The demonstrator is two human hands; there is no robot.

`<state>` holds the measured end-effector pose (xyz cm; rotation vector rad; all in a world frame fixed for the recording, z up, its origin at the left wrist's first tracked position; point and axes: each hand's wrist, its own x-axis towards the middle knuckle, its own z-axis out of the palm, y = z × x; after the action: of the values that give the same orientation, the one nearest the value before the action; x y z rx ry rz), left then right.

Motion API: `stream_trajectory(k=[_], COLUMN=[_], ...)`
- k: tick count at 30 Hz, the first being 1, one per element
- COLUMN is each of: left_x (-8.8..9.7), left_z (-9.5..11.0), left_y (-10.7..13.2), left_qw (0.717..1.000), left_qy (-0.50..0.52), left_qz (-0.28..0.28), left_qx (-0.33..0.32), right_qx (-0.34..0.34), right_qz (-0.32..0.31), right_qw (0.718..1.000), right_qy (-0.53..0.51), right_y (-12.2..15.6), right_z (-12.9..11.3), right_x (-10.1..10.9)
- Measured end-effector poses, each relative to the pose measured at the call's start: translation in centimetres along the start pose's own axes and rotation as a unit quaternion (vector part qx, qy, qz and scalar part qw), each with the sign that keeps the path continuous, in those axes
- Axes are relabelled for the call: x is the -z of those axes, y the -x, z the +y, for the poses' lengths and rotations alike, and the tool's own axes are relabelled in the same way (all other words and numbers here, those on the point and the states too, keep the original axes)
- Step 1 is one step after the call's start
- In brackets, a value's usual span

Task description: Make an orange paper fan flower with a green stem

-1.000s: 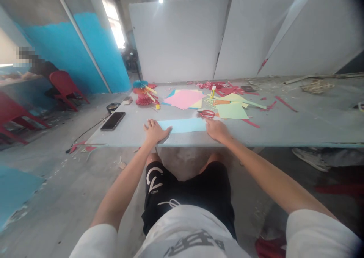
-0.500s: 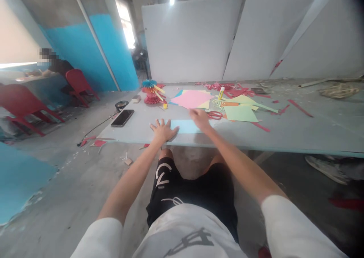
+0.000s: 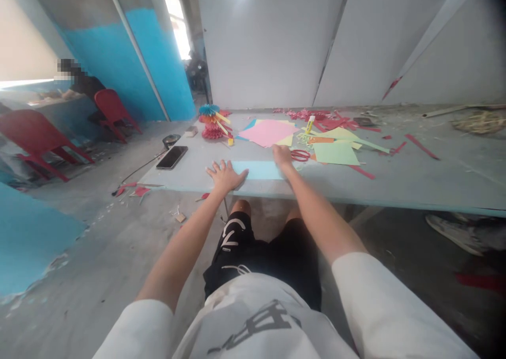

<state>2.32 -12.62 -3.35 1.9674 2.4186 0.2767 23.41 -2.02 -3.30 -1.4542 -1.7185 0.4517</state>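
A light blue paper strip (image 3: 256, 170) lies along the near edge of the grey table (image 3: 399, 182). My left hand (image 3: 225, 176) rests flat on the strip's left end, fingers spread. My right hand (image 3: 282, 156) sits at the strip's right end, its fingers bunched downward, with red-handled scissors (image 3: 300, 155) just beyond it. Farther back lie a pink paper sheet (image 3: 269, 132), a green paper sheet (image 3: 336, 154) and a glue stick (image 3: 310, 124). A folded red paper decoration (image 3: 212, 131) stands back left.
A black smartphone (image 3: 171, 157) lies at the table's left. Red paper scraps (image 3: 308, 115) line the back edge, and a straw bundle (image 3: 480, 122) sits far right. Beyond the left end, a seated person (image 3: 83, 85) works near red chairs (image 3: 113, 111).
My right hand has shifted from the strip's near right corner toward its far right end. My left hand stays on the strip, and the whole view has swung slightly left.
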Motion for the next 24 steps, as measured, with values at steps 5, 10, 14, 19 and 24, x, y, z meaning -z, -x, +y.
stream_trajectory(k=[5, 10, 14, 19, 24], left_x=[0.3, 0.6, 0.6, 0.4, 0.3], left_z=[0.0, -0.1, -0.1, -0.1, -0.2], left_y=[0.1, -0.1, -0.2, -0.5, -0.6], left_qw=[1.000, 1.000, 1.000, 1.000, 1.000], left_qy=[0.002, -0.005, -0.012, -0.018, -0.014], left_qz=[-0.003, -0.014, -0.015, -0.013, -0.013], left_qx=[0.001, -0.006, -0.007, -0.012, -0.015], right_qx=[-0.027, 0.012, 0.041, 0.051, 0.044], right_qz=[0.055, 0.050, 0.038, 0.032, 0.020], right_qw=[0.998, 0.998, 0.998, 0.996, 0.994], right_qy=[0.010, 0.020, 0.036, 0.064, 0.100], right_y=[0.4, 0.6, 0.8, 1.0, 1.0], right_z=[3.2, 3.4, 3.3, 3.0, 2.9], right_x=[2.6, 1.2, 1.0, 1.1, 1.0])
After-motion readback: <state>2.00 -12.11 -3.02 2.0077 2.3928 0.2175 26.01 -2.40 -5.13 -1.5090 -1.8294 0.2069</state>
